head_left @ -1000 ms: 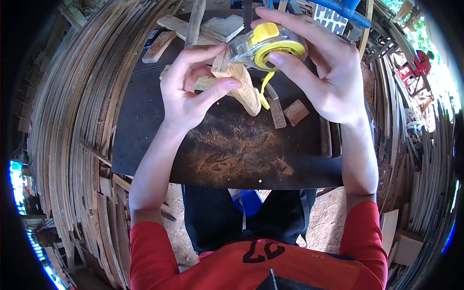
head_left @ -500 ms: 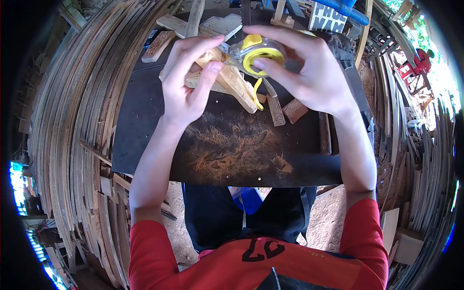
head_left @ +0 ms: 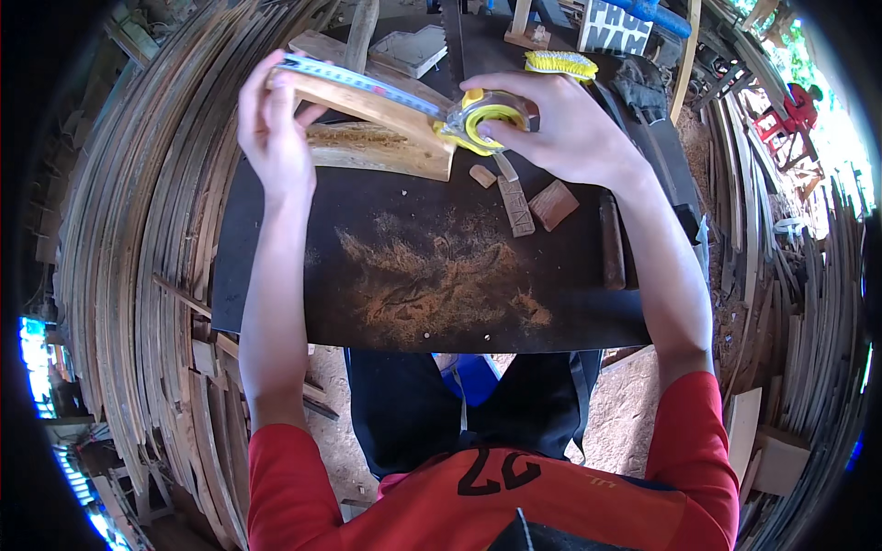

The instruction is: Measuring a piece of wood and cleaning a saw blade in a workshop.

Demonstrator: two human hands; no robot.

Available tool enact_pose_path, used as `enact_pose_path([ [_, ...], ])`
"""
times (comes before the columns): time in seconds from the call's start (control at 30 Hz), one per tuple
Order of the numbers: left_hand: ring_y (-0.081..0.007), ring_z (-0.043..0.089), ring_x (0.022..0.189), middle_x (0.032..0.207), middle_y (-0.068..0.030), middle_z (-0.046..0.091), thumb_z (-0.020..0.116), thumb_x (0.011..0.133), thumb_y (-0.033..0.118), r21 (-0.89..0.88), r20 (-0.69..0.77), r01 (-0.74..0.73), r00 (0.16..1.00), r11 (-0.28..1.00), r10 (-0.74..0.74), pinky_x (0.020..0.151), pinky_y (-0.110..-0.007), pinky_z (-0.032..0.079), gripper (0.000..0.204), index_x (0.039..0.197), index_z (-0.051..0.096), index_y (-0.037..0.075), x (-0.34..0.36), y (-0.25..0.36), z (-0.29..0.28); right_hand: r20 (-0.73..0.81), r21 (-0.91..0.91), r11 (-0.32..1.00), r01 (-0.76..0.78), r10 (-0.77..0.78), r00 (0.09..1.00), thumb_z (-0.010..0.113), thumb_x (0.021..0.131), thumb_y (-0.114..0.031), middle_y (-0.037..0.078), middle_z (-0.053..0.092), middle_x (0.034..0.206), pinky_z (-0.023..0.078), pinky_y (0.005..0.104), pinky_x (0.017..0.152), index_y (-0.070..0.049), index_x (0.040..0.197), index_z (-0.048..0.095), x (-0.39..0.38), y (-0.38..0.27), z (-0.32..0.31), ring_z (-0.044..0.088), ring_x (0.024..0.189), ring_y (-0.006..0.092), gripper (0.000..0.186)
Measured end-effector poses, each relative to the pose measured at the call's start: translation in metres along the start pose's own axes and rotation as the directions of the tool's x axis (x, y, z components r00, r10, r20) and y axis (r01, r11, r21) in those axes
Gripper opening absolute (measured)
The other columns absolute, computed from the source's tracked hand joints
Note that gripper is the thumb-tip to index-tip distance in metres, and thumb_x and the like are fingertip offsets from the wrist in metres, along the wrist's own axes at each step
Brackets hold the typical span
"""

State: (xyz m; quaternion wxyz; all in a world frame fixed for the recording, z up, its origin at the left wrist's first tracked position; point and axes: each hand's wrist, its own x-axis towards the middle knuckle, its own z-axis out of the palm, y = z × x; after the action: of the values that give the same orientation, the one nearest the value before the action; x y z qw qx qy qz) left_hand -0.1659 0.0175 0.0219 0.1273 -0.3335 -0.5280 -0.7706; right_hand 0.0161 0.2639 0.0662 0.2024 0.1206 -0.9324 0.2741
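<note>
Over the far half of the dark tabletop, my left hand [head_left: 280, 138] grips the left end of a pale wooden piece [head_left: 367, 103], with the blade's end at its fingers. The extended tape blade [head_left: 354, 81] runs along the top edge of that piece. My right hand [head_left: 579, 129] is closed around a clear and yellow tape measure [head_left: 478, 119], thumb on its side, at the wood's right end. Just beneath the held piece lies another rough wooden piece [head_left: 390, 156], partly hidden behind it and the left hand.
Sawdust [head_left: 432, 285] covers the near middle of the tabletop [head_left: 266, 285]. Right of centre lie a flat wooden handle [head_left: 516, 207], a reddish wood block [head_left: 555, 204] and a dark rod [head_left: 612, 241]. A yellow brush [head_left: 562, 63] and saw blade [head_left: 454, 46] are farther back. Long wood strips [head_left: 138, 230] flank the table.
My left hand has moved left and the tape blade is now drawn out along the wood. The held wooden piece has swung from a steep slant to a flatter one.
</note>
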Motion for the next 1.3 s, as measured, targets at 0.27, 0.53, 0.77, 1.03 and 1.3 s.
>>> enact_pose_path([
  [0.27,-0.0414,0.057,0.13,0.143,-0.0224,0.053,0.058,0.105,0.03,-0.191,-0.1,0.092,0.989,0.977,-0.113,0.104,-0.052,0.053,0.048,0.144,0.047,0.004,0.01,0.006,-0.01,-0.051,-0.055,0.998,0.022,-0.025,0.998,0.068,0.09,-0.017,0.018,0.074,0.106,0.057,0.0402,0.091,-0.006,0.123,0.067,0.001,-0.008,-0.012,0.072,0.098,0.0344,0.035],
  [0.53,-0.0289,0.054,0.131,0.139,-0.0163,0.054,0.058,0.105,0.031,-0.236,-0.11,0.137,0.98,0.962,-0.167,0.107,-0.047,0.048,0.051,0.146,0.046,0.004,0.009,0.007,-0.01,-0.136,-0.239,0.969,0.065,-0.1,0.986,0.069,0.09,-0.016,0.014,0.075,0.104,0.06,0.0373,0.083,-0.01,0.121,0.07,-0.001,-0.006,-0.043,0.075,0.088,0.0279,0.032],
  [0.77,-0.0322,0.053,0.133,0.14,-0.0174,0.053,0.057,0.105,0.031,-0.27,-0.115,0.127,0.98,0.954,-0.163,0.112,-0.049,0.046,0.051,0.146,0.043,0.005,0.008,0.011,-0.003,-0.196,-0.234,0.959,0.157,-0.205,0.959,0.073,0.087,-0.018,0.014,0.076,0.099,0.06,0.0349,0.083,-0.009,0.118,0.073,-0.007,-0.027,-0.052,0.076,0.085,0.0273,0.033],
  [1.03,-0.0377,0.053,0.133,0.144,-0.0197,0.051,0.058,0.105,0.031,-0.286,-0.147,0.142,0.971,0.948,-0.189,0.111,-0.051,0.048,0.046,0.142,0.045,0.007,0.011,0.007,-0.008,-0.143,-0.134,0.988,0.076,-0.095,0.985,0.072,0.086,-0.019,0.015,0.076,0.097,0.06,0.0372,0.087,-0.006,0.116,0.072,-0.004,-0.025,-0.028,0.075,0.09,0.0309,0.032],
  [1.3,-0.0386,0.061,0.125,0.138,-0.019,0.055,0.057,0.105,0.029,-0.284,-0.106,0.165,0.974,0.945,-0.202,0.1,-0.05,0.057,0.048,0.145,0.044,0.005,0.005,0.001,-0.003,-0.126,-0.061,0.994,0.093,-0.1,0.987,0.075,0.087,-0.02,0.016,0.076,0.1,0.06,0.0378,0.085,-0.005,0.114,0.071,-0.003,-0.027,-0.017,0.075,0.089,0.031,0.031],
])
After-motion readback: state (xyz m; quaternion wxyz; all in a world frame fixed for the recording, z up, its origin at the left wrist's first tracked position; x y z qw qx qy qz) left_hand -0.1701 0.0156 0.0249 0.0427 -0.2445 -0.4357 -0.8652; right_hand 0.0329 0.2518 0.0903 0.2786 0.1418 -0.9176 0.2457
